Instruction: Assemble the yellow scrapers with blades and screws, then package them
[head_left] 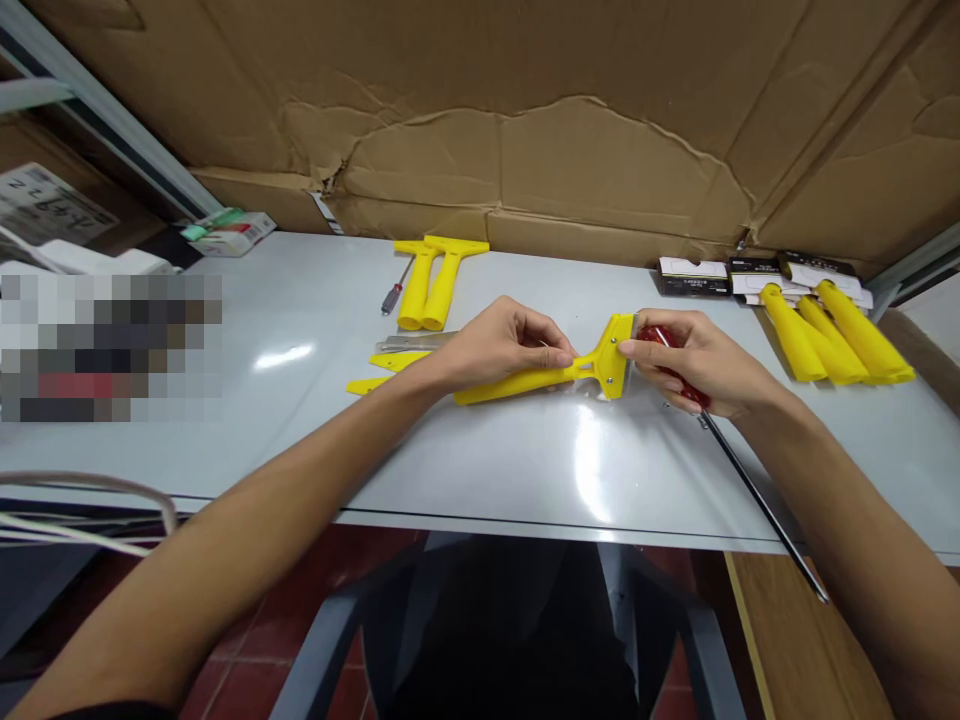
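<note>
A yellow scraper [517, 386] lies low over the table with its wide head, two screws in it, turned to the right. My left hand [504, 345] is closed around the scraper's handle near the neck. A thin metal blade [635, 326] shows along the head's right edge. My right hand [701, 355] is closed on a screwdriver [686, 391] with a red handle, its long shaft pointing back toward me. The right thumb and forefinger also touch the scraper head at the blade. Flat yellow pieces [401, 361] and grey metal strips [411, 343] lie beyond my left forearm, partly hidden.
Two yellow scraper handles [442, 285] and a small screwdriver [391, 297] lie at the back. Several yellow scrapers with black-and-white card sleeves [817, 325] are at the right. Small screws [702, 423] lie by my right hand. Cardboard [510, 170] walls the table's back edge.
</note>
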